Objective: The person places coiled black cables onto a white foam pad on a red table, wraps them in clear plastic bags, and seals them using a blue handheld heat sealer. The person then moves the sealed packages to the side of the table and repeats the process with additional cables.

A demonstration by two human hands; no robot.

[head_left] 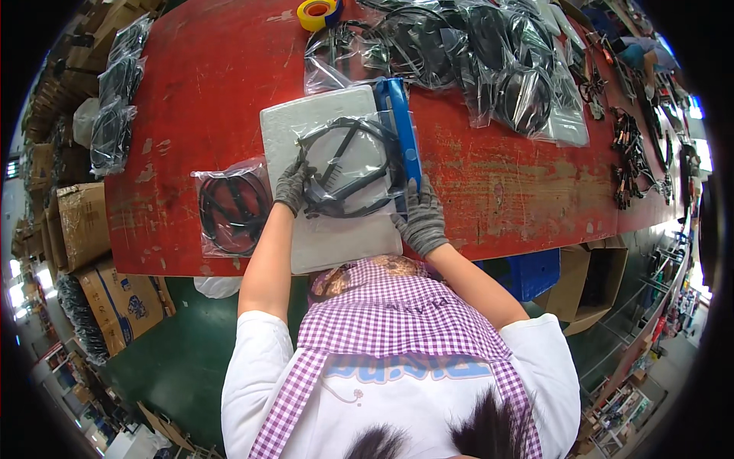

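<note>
"Two things first: what does the left hand (290,191) have, and where is it?"

"Thumb and fingers are pinched on the 9 o'clock edge of a clear bag (359,159), with a black loop (315,200) of cable or hose inside. The bag lies over a white board (283,126) on the red table (206,92), at 12 o'clock from the person."

"And the right hand (423,220)?"

"At the bag's 4 o'clock corner, fingertips on the 6 o'clock end of a blue bar (401,126), thumb spread away. I can't tell whether it grips the bar or only rests there. The bar runs along the bag's 3 o'clock side."

"What's around them?"

"Going by the bag, a second bagged loop (233,208) between 8 and 9 o'clock, a bundle of bags (118,99) between 9 and 10, a tape roll (307,21) near 12, and a heap of bagged parts (489,57) between 1 and 2."
</note>
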